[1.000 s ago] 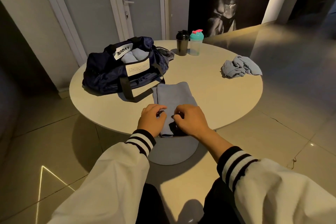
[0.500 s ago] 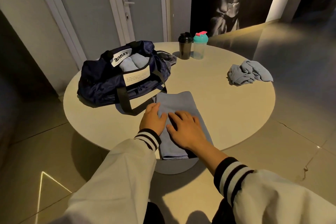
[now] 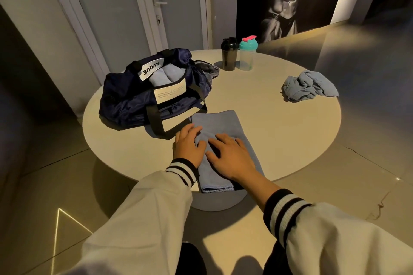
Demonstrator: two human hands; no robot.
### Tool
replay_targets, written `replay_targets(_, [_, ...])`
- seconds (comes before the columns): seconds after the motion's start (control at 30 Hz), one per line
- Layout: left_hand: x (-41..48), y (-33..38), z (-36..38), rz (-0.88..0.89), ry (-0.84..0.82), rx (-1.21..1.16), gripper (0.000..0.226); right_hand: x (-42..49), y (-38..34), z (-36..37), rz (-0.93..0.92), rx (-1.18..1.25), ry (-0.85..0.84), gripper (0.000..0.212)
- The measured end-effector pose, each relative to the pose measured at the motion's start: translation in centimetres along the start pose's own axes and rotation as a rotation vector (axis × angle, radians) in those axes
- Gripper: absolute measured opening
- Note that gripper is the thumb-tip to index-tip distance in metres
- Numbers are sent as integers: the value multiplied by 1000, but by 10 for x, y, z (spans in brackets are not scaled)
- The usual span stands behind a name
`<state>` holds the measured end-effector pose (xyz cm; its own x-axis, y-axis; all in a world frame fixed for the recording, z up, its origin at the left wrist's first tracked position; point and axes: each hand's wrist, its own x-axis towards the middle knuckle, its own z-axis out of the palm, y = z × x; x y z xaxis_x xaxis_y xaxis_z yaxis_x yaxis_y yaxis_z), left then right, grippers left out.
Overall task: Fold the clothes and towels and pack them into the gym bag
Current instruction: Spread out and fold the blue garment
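At the near edge of the counter [image 3: 279,140], a folded towel [image 3: 216,120] under both grips.
Left grip [image 3: 188,145] and right grip [image 3: 232,158] press it, fingers flat, clamping nothing; its long axis runs away toward the gym bag [image 3: 138,102], forward-left, nearer the left grip.

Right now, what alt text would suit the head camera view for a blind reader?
A person's left hand and right hand press flat on a folded blue towel at the near edge of a round table. An open navy gym bag holding blue cloth sits to its left; a crumpled garment and two shaker bottles lie farther back.
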<state>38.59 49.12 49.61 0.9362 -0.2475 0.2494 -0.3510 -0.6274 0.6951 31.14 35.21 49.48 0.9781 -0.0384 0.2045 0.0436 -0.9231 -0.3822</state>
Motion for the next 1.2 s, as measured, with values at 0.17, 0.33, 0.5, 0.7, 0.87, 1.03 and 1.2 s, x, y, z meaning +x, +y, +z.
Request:
replay_targets(0.17, [-41,-4,-8,142,-13,-10,37,-11,-3,-7,-35,149,207,26])
replay_targets(0.33, [-61,3,-13,246,-170,61,34,-29,-13,-16,-60,37,252,13])
replay_targets(0.5, [-87,3,-15,210,-218,157,42,-59,-2,-16,97,-156,270,22])
replay_targets(0.7, [-106,0,-20,284,-300,266,57,-80,13,-8,30,-45,172,42])
replay_targets(0.87, [-121,-12,-18,359,-261,341,60,-93,26,-15,-29,99,44,42])
replay_targets(1.03, [-132,-4,-19,265,-141,18,36,-108,29,-22,-61,305,58,61])
replay_targets(1.2, [-122,14,-34,23,-79,-238,23,-117,28,-33,-107,369,92,60])
